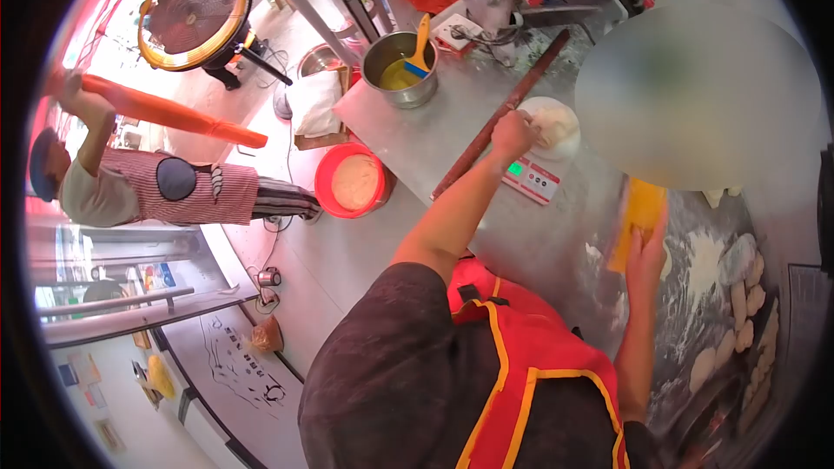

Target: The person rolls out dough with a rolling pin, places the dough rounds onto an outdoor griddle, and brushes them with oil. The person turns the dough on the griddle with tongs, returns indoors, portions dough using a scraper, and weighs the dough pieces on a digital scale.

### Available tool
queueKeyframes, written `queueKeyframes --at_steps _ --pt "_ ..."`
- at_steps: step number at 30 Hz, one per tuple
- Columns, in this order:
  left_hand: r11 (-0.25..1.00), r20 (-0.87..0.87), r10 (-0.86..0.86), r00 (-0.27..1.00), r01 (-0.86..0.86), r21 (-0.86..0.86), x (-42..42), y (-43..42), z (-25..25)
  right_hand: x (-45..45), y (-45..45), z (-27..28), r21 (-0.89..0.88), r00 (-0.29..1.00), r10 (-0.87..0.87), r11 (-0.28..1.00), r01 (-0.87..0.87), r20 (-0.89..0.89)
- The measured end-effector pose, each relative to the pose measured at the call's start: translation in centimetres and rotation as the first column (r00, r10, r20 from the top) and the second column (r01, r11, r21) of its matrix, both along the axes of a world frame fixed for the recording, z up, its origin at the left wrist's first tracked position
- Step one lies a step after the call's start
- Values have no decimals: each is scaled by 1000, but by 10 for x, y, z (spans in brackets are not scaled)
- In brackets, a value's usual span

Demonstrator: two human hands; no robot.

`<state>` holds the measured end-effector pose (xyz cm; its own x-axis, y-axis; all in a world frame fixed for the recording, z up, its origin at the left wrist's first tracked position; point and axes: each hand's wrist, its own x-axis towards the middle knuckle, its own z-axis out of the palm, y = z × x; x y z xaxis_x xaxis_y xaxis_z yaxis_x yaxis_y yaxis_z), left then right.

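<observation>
My left hand (514, 135) is over the white round plate (565, 146) of a kitchen scale (532, 181), its fingers closed on pale dough (549, 126). The scale's display glows green. To the right, my right hand (645, 252) grips a flat yellow scraper (641, 208), slightly blurred, above the floury metal table. A long brown rolling pin (486, 135) lies diagonally just left of the scale, passing beside my left hand.
Several dough pieces (745, 334) lie at the right by scattered flour (699, 274). A metal pot (373, 56) holds yellow liquid and a brush (421, 48). A red bucket (323, 182) contains dough. A blurred pale round shape (695, 95) covers the upper right. Another person (187, 187) stands at left.
</observation>
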<state>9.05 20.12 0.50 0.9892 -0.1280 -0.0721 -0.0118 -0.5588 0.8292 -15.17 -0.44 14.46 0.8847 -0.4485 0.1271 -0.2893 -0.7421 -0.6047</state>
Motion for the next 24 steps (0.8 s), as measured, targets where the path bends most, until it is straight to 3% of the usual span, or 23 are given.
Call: queueKeyframes --at_steps 2,4,6,9,15,24 --pt "999 51 -9 999 7 40 2 -1 -15 19 4 -3 21 984 132 991 -136 121" --pt "998 24 -66 998 65 27 -5 6 5 37 28 17 136 987 133 983 -120 -89" --pt "999 3 -51 999 51 -17 -5 10 -1 52 46 20 27 945 322 946 -324 59" --pt "999 -63 5 998 -8 -48 -12 9 3 77 70 19 21 901 430 902 -432 46" --pt "998 -69 66 995 -64 21 -23 13 25 108 88 -6 -188 871 447 855 -483 -203" --pt "981 -68 89 994 -76 177 -23 11 25 129 102 -28 -201 836 453 828 -523 -309"
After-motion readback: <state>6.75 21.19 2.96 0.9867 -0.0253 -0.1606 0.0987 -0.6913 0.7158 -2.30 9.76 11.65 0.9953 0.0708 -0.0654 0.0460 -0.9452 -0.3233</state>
